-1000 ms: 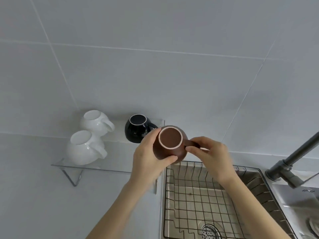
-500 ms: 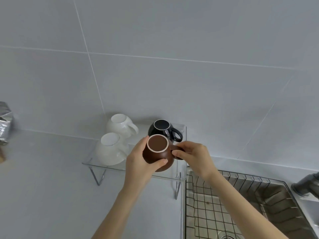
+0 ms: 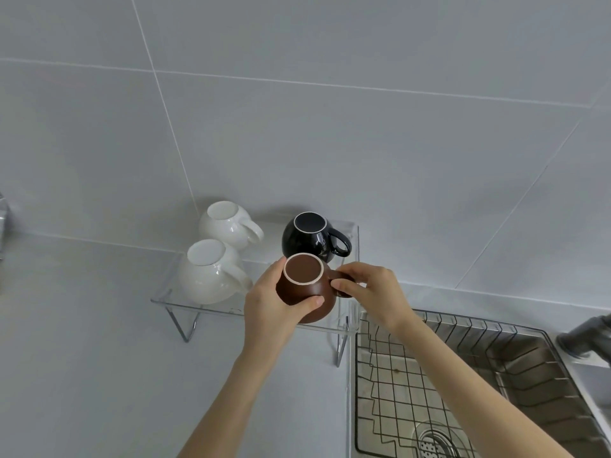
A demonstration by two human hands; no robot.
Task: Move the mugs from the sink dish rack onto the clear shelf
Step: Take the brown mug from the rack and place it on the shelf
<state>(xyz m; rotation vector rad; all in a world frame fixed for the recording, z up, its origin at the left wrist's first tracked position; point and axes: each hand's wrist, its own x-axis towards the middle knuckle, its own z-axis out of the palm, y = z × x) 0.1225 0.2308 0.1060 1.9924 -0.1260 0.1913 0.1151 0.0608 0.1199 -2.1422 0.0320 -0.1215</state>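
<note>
While upturned, brown mug (image 3: 305, 287) wrapped by left hand (image 3: 267, 309), handle pinched by right hand (image 3: 372, 294).

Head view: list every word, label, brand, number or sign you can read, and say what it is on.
None can be read.
brown mug, black mug, two white mugs: upturned bases plain, no print visible.
clear shelf, dish rack, wall tiles: no markings.
Silvery item at the left edge: mostly cut off, nothing legible.
</note>
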